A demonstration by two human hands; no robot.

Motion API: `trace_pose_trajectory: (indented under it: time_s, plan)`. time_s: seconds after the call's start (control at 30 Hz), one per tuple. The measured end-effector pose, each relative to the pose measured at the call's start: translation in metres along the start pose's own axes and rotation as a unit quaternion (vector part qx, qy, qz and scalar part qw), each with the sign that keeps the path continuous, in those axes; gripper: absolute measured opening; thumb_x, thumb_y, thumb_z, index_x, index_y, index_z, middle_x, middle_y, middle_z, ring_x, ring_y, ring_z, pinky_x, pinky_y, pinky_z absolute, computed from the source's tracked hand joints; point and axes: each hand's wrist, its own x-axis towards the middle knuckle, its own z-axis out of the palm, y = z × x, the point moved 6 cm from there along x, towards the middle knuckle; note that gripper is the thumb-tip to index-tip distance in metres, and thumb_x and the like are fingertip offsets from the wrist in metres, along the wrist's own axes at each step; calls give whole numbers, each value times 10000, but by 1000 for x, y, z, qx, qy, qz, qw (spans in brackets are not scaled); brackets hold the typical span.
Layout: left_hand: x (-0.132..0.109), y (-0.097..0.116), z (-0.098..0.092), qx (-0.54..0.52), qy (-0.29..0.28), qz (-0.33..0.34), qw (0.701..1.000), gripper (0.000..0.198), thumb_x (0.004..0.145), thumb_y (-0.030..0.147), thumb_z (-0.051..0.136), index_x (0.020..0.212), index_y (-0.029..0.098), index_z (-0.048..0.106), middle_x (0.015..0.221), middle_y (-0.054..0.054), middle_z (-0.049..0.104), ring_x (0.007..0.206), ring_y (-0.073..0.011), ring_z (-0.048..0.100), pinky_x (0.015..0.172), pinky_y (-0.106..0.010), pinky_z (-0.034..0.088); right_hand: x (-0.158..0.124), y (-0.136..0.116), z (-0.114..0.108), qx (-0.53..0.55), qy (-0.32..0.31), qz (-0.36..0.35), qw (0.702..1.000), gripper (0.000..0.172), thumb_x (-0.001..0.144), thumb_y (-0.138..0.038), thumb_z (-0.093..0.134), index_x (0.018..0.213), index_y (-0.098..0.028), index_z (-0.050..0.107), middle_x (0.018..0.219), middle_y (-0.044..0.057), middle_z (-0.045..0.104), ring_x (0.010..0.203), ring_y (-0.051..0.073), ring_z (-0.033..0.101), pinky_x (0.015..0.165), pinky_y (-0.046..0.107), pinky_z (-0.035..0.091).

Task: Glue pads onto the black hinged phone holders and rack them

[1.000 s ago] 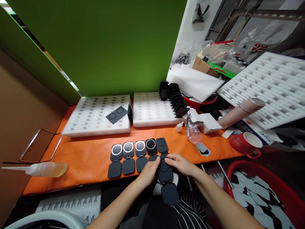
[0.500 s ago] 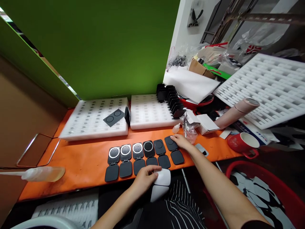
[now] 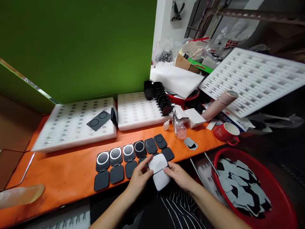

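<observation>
Between my two hands, over my lap at the table's front edge, is a white two-panel sheet (image 3: 159,163) with a crease across its middle. My left hand (image 3: 141,173) pinches its left side, thumb on top. My right hand (image 3: 179,175) grips the right side near the crease. Just beyond lies a row of several black hinged two-panel pieces (image 3: 116,173), opened flat. The left ones show a silver ring (image 3: 103,158) on a grid, while the rightmost piece (image 3: 160,141) has a dark cover with a circle. My hands partly hide the lower panels in the middle.
White slotted foam boards (image 3: 140,109) stand at the back, one holding several upright black plates (image 3: 164,100). To the right are a small dropper bottle (image 3: 166,125), a red mug (image 3: 224,133), a pink flask (image 3: 220,103) and a red basin (image 3: 281,194) of white-and-black scraps. A larger bottle (image 3: 22,194) lies left.
My right hand has left the rightmost black piece and come down to the white sheet, which both hands now hold. The view has shifted to the right.
</observation>
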Motion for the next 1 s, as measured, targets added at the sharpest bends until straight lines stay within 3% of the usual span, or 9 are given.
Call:
trace_pose_trajectory:
  time_s: [0.1, 0.23, 0.47, 0.53, 0.6, 0.67, 0.77, 0.9, 1.0]
  plan:
    - [-4, -2, 1, 45, 46, 26, 998, 550, 683, 314, 635, 1212, 170, 580, 1220, -116, 603, 925, -221, 619, 856, -361, 492, 3, 6, -2, 28, 40, 7, 999, 484, 715, -566, 628, 977, -159, 608, 826, 49, 677, 703, 176, 613, 738, 347, 462]
    - [-19, 9, -9, 76, 64, 81, 992, 510, 762, 347, 585, 1254, 224, 535, 1270, -97, 568, 899, -198, 640, 855, -356, 509, 7, -3, -22, -61, 95, -35, 993, 471, 721, -584, 601, 901, -148, 607, 764, 34, 648, 646, 155, 570, 618, 280, 440]
    - [-34, 8, -47, 185, 115, 109, 970, 348, 785, 398, 563, 1067, 215, 654, 1090, -94, 667, 1003, -244, 626, 908, -382, 495, -13, -50, -75, -242, 246, -128, 930, 453, 839, -516, 430, 1041, -157, 619, 874, 68, 673, 791, 211, 603, 687, 306, 476]
    - [-32, 5, -51, 206, 117, 112, 965, 339, 790, 403, 552, 1049, 213, 661, 1079, -96, 671, 1007, -246, 626, 910, -385, 496, -26, -73, -104, -306, 347, -133, 877, 461, 838, -489, 418, 1090, -158, 617, 955, 105, 681, 870, 248, 615, 733, 332, 478]
    - [-28, 5, -51, 221, 116, 119, 961, 339, 797, 404, 539, 1048, 213, 661, 1079, -95, 671, 1004, -244, 628, 903, -385, 501, -43, -102, -138, -389, 475, -111, 782, 460, 843, -447, 401, 1127, -152, 612, 996, 142, 678, 912, 281, 614, 752, 355, 468]
    - [-24, 7, -49, 235, 112, 131, 956, 335, 799, 401, 532, 1044, 216, 663, 1077, -93, 673, 999, -243, 631, 893, -381, 508, -49, -131, -166, -471, 538, -67, 696, 448, 865, -396, 375, 1174, -153, 591, 999, 162, 676, 915, 299, 612, 754, 366, 453]
    - [-21, 16, -45, 263, 100, 154, 947, 322, 798, 390, 534, 1040, 227, 669, 1076, -87, 675, 1007, -243, 629, 878, -369, 517, -29, -163, -194, -564, 508, 6, 652, 433, 895, -347, 345, 1217, -153, 558, 1017, 171, 669, 913, 296, 614, 761, 361, 432]
    - [-24, 30, -46, 300, 103, 179, 931, 308, 807, 372, 528, 1053, 248, 664, 1076, -75, 678, 1007, -238, 632, 856, -353, 529, 14, -178, -205, -615, 451, 80, 643, 417, 914, -310, 331, 1238, -141, 530, 1043, 182, 655, 919, 279, 614, 757, 346, 418]
    - [-30, 35, -51, 311, 125, 189, 923, 307, 806, 376, 525, 1046, 247, 666, 1057, -75, 685, 984, -239, 643, 836, -349, 540, 35, -176, -204, -625, 427, 90, 647, 416, 925, -328, 305, 1219, -147, 537, 1009, 177, 661, 888, 276, 619, 724, 341, 418]
